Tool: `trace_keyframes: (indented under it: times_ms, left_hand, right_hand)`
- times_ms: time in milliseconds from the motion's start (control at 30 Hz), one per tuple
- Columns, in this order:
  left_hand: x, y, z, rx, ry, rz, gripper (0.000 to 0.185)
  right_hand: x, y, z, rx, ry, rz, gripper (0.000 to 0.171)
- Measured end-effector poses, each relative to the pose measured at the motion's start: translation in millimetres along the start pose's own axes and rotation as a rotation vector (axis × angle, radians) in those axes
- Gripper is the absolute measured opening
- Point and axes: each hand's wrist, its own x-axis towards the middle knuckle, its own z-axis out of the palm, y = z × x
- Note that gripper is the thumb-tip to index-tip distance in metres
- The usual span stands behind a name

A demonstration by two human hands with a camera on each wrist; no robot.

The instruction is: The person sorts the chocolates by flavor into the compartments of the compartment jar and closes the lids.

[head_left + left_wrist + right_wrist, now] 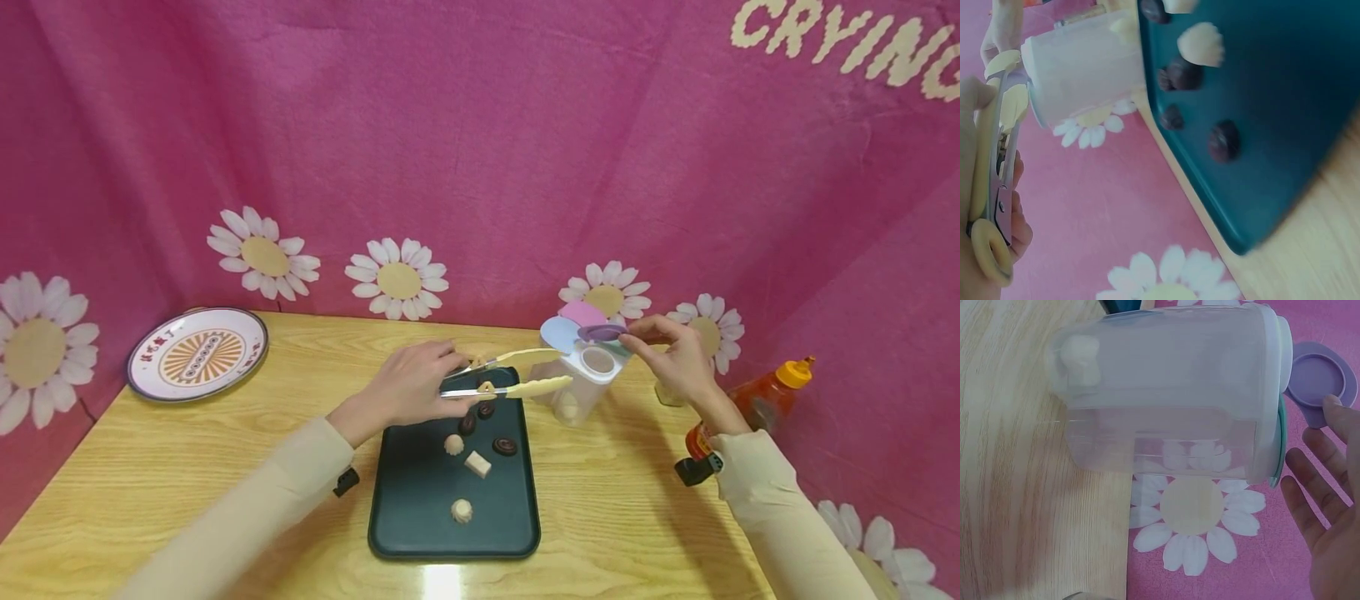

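Observation:
My left hand (442,379) grips yellow tongs (517,372) over the far end of a dark tray (420,500). The tong tips stand apart with nothing between them, close to a clear container (581,379) with coloured flap lids. My right hand (637,336) pinches the raised purple lid (600,333) of that container. Several dark and white sweets (480,463) lie on the tray. The left wrist view has the tongs (988,169), the container (1082,75) and the tray (1272,156). A white piece (1079,359) lies inside the container (1166,394), and a fingertip touches the purple lid (1319,375).
A patterned plate (197,354) leans at the back left of the wooden table (187,467). A red sauce bottle (757,400) with an orange cap lies at the right, and a small jar (663,393) stands behind my right hand. Pink flowered cloth closes off the back and sides.

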Motion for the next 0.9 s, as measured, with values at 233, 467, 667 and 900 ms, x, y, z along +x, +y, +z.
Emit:
trace_keyframes:
  times_ms: [233,467,667,900]
  left_hand:
    - [-29.7,-14.4,-12.1,0.068,-0.038,0.004,0.049]
    - [-63.4,-29.9,-18.0,0.088,-0.041,0.032,0.045]
    - [-91.6,-38.5,-14.4,0.074,-0.065,0.016,0.043]
    - [-117.7,-42.7,-5.1,0.065,-0.077,0.012,0.041]
  right_hand:
    - [-0.3,1.6,0.2,0.002,0.002,-0.003,0.013]
    - [0.0,2.5,1.9,0.016,0.009,-0.017,0.015]
    - [-0.4,2.3,1.8,0.008,0.008,0.0,0.014]
    - [-0.6,3.2,2.1,0.003,0.008,0.011,0.014]
